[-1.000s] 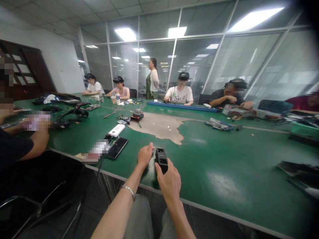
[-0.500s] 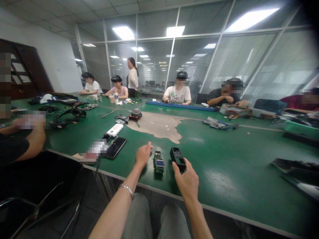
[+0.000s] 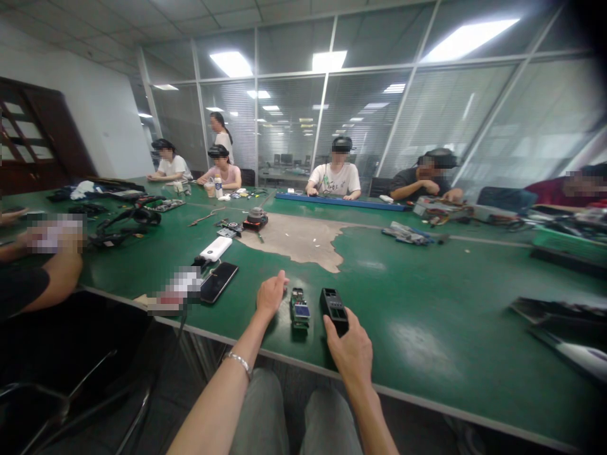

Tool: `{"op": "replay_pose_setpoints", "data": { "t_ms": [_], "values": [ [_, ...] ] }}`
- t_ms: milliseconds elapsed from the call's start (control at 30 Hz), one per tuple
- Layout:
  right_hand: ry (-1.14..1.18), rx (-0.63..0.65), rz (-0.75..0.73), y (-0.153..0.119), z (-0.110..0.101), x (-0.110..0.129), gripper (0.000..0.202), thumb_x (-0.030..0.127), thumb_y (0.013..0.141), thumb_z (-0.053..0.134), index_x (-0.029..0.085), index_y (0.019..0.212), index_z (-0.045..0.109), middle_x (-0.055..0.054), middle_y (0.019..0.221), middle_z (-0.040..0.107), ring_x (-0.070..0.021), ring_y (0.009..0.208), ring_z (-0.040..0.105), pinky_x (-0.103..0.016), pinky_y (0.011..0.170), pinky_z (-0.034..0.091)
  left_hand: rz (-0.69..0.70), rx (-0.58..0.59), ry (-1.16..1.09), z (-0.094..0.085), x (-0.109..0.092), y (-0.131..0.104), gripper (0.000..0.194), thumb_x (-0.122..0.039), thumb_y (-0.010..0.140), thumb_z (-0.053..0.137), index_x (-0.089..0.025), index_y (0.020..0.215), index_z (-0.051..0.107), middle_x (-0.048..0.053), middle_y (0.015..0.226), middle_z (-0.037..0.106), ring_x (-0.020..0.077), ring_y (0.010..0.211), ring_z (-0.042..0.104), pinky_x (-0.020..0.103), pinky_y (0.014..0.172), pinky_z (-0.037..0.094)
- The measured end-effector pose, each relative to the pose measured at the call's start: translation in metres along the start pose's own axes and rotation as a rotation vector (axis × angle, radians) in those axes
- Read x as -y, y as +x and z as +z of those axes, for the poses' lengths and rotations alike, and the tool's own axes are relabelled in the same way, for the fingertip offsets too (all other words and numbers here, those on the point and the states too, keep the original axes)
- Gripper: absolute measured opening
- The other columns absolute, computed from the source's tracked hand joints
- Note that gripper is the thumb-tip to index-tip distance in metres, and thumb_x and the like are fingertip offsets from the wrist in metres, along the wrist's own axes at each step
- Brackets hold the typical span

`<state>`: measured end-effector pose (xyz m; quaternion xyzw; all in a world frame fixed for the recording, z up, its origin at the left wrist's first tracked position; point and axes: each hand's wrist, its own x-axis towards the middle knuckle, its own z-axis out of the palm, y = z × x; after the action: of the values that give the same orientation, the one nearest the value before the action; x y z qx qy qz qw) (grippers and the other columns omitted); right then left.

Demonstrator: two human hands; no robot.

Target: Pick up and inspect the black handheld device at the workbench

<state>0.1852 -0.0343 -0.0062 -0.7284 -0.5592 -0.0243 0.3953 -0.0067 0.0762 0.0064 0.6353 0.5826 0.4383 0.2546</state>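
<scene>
- A person's right hand (image 3: 351,346) grips the near end of a black, rectangular plastic housing with cut-out openings (image 3: 334,308), thumb on one side and fingers on the other, at a green-topped work table (image 3: 408,287).
- Just left of the housing, and apart from it, a narrow green circuit-board assembly with a small blue rectangular screen (image 3: 300,313) lies on the tabletop between the two hands.
- The left hand (image 3: 271,297), a silver-coloured bracelet (image 3: 239,362) at its wrist, rests beside the assembly without visibly holding anything; its palm is hidden, so whether the fingers are spread or curled cannot be told.
- The step in hand appears to be placing or steadying the housing alongside the bare electronics; whether its underside touches the table is unclear.
- The next move, by judgement, calls for a steady right grip and a clear gap from the exposed board; a release would need thumb and fingers to part evenly.
- Farther left lie a black flat smartphone (image 3: 219,282) and a white rounded block (image 3: 216,249).
</scene>
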Motion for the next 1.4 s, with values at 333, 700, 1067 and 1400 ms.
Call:
{"op": "replay_pose_setpoints", "data": {
  "t_ms": [333,700,1067,1400],
  "values": [
    [-0.056,-0.018,0.016,-0.006,-0.001,0.003,0.079,0.056,0.080,0.054,0.003,0.137,0.040,-0.021,0.122,0.059,-0.0316,0.112,0.054,-0.038,0.092,0.040,0.015,-0.002,-0.011,0.000,0.002,-0.001,0.070,-0.060,0.093,0.016,-0.022,0.093,0.074,0.006,0.093,0.075,0.0199,0.087,0.068,0.031,0.076,0.054],
    [-0.020,-0.035,0.027,-0.009,-0.002,0.001,0.072,0.056,0.082,0.050,0.007,0.134,0.045,-0.019,0.118,0.061,-0.0306,0.109,0.055,-0.038,0.090,0.040,-0.009,-0.007,0.010,-0.001,-0.003,-0.003,0.070,-0.059,0.093,0.016,-0.021,0.093,0.074,0.007,0.092,0.075,0.0198,0.088,0.068,0.030,0.077,0.053],
    [0.142,-0.049,0.050,-0.001,-0.020,0.031,0.062,0.060,0.082,0.048,0.014,0.124,0.057,-0.014,0.111,0.066,-0.0269,0.100,0.061,-0.035,0.086,0.043,0.010,0.004,-0.012,0.000,0.001,-0.001,0.070,-0.060,0.093,0.016,-0.021,0.094,0.074,0.007,0.090,0.075,0.0200,0.086,0.069,0.030,0.074,0.053],
    [0.097,0.035,-0.032,-0.007,-0.007,0.085,0.053,0.052,0.086,0.048,0.014,0.122,0.056,-0.013,0.105,0.067,-0.0260,0.096,0.062,-0.033,0.082,0.042,-0.002,-0.008,0.004,-0.003,-0.003,-0.002,0.070,-0.060,0.093,0.015,-0.022,0.093,0.074,0.006,0.087,0.075,0.0198,0.084,0.069,0.029,0.075,0.052]
  ]
}}
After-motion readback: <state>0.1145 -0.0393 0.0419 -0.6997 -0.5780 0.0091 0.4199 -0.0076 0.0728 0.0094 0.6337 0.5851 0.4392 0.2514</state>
